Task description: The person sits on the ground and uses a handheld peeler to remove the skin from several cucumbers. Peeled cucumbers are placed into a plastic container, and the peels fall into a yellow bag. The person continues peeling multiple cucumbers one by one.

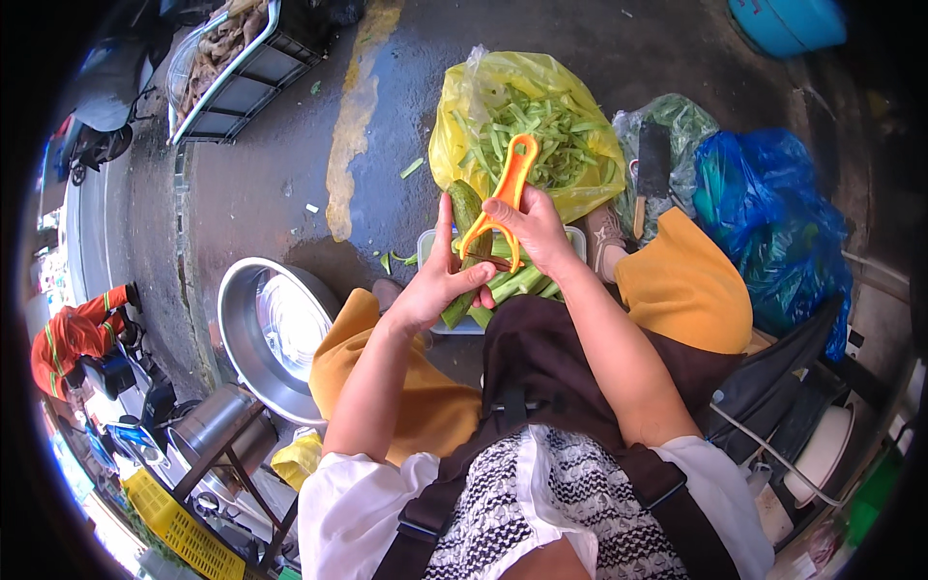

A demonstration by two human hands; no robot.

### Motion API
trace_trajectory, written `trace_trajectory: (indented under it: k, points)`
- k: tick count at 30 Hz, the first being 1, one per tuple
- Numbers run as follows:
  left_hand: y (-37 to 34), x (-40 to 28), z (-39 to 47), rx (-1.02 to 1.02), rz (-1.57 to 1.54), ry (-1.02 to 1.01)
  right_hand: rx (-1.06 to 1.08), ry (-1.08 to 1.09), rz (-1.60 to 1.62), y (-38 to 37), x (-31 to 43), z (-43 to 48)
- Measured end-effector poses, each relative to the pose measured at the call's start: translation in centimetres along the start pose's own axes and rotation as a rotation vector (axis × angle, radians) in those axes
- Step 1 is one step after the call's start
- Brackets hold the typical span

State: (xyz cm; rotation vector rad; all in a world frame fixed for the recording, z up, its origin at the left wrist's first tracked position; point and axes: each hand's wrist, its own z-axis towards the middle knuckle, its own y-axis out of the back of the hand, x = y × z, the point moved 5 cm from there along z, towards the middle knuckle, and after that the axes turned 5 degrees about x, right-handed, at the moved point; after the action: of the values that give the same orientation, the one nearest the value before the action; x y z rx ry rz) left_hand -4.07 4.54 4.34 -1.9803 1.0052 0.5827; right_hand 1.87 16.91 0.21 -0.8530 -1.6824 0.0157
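Note:
My left hand [444, 279] holds a long green gourd or cucumber-like vegetable [464, 196] upright over a clear plastic tub [578, 241]. In my right hand [538, 226] is an orange Y-shaped peeler [516, 174]; its blade end lies against or just over the vegetable, contact hard to tell. Several pale green peeled stalks [533, 279] lie in the tub beneath my hands. Beyond the tub, a yellow plastic bag [448, 138] stands wide, filled with green peel strips [554, 138].
A large metal basin [235, 348] sits at left. At right are a cleaver [652, 156] on a clear bag, and a blue plastic bag [776, 210]. A wire-sided cart [239, 87] stands upper left, a blue tub [790, 25] upper right. A person in orange is at far left.

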Motion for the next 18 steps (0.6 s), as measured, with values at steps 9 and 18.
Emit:
trace_trajectory:
  k: [9,18]
  points:
    - [-0.6,-0.6,0.9,0.197,-0.051,-0.052,-0.217,0.033,-0.227,7.5,-1.7,8.0]
    - [2.5,-1.0,2.7,0.056,-0.029,-0.081,-0.271,-0.035,0.27,6.1,-3.8,4.5]
